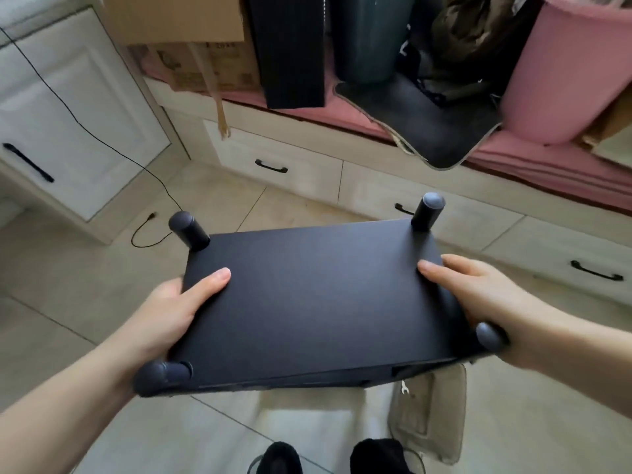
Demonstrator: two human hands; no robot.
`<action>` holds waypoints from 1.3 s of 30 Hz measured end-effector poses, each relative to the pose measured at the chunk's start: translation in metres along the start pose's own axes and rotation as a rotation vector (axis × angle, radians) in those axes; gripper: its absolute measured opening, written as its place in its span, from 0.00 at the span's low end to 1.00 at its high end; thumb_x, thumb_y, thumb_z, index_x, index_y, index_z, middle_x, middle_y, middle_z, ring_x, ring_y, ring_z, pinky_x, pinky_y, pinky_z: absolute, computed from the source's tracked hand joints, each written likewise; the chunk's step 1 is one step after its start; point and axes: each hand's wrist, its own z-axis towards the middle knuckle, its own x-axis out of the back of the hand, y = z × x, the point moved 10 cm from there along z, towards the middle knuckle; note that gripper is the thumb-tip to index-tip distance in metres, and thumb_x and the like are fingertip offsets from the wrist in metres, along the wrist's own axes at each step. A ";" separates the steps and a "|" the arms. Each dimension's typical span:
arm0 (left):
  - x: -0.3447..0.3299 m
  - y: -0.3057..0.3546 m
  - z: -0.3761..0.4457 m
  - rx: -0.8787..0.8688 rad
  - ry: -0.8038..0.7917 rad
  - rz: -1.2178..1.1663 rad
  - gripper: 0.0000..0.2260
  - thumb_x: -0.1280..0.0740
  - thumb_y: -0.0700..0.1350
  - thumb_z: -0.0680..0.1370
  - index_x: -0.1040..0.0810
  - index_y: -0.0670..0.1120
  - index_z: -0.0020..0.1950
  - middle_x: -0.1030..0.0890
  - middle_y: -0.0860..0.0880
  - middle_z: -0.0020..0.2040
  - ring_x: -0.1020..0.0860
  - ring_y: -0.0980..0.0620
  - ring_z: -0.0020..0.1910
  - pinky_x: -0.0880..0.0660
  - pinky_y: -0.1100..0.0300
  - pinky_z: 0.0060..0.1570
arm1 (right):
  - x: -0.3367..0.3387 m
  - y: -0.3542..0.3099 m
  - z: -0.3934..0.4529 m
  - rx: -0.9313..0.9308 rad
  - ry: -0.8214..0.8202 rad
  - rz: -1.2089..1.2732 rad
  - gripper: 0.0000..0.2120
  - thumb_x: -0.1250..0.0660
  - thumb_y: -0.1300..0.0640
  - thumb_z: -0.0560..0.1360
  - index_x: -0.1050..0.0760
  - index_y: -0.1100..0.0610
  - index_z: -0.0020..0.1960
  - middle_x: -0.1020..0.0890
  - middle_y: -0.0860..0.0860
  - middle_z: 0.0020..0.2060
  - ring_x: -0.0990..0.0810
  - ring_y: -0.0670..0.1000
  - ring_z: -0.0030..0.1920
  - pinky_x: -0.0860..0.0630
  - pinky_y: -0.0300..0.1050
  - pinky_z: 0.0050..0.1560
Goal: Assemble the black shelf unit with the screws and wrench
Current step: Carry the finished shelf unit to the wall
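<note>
I hold a black shelf board [314, 302] in the air above the floor, its underside facing me. Several short round black legs stick up from its corners, such as the far left leg [188, 229] and the far right leg [427, 213]. My left hand [171, 313] grips the board's left edge, thumb on top. My right hand [478, 292] grips the right edge the same way. A small silver wrench [404, 388] lies on a clear plastic bag [431, 412] on the floor just below the board's near edge.
Cream cabinets with black drawer handles [272, 165] line the far side. On a pink-cushioned bench above them stand a pink bin [564, 70], cardboard boxes [191, 39] and dark panels [290, 49]. A black cable [150, 230] trails over the tiled floor. My black shoes [284, 456] show at the bottom.
</note>
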 end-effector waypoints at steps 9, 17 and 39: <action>0.019 0.077 -0.063 -0.039 0.045 0.086 0.23 0.29 0.64 0.69 0.19 0.48 0.53 0.13 0.50 0.41 0.14 0.51 0.37 0.23 0.57 0.35 | 0.019 -0.065 -0.077 -0.019 0.030 0.199 0.08 0.33 0.53 0.78 0.20 0.52 0.56 0.14 0.49 0.49 0.14 0.52 0.49 0.23 0.45 0.46; 0.027 0.167 -0.133 -0.078 0.021 0.078 0.16 0.27 0.61 0.74 0.22 0.56 0.58 0.13 0.55 0.46 0.14 0.54 0.41 0.21 0.55 0.39 | 0.042 -0.127 -0.161 -0.106 -0.010 0.282 0.13 0.33 0.59 0.77 0.20 0.47 0.59 0.15 0.49 0.54 0.16 0.55 0.55 0.22 0.54 0.59; -0.129 0.257 -0.270 -0.079 -0.406 0.156 0.19 0.31 0.42 0.78 0.25 0.61 0.65 0.15 0.61 0.54 0.16 0.59 0.50 0.22 0.55 0.47 | 0.174 -0.114 -0.371 -0.103 0.254 0.750 0.15 0.38 0.56 0.79 0.23 0.53 0.65 0.17 0.54 0.59 0.18 0.56 0.60 0.24 0.53 0.60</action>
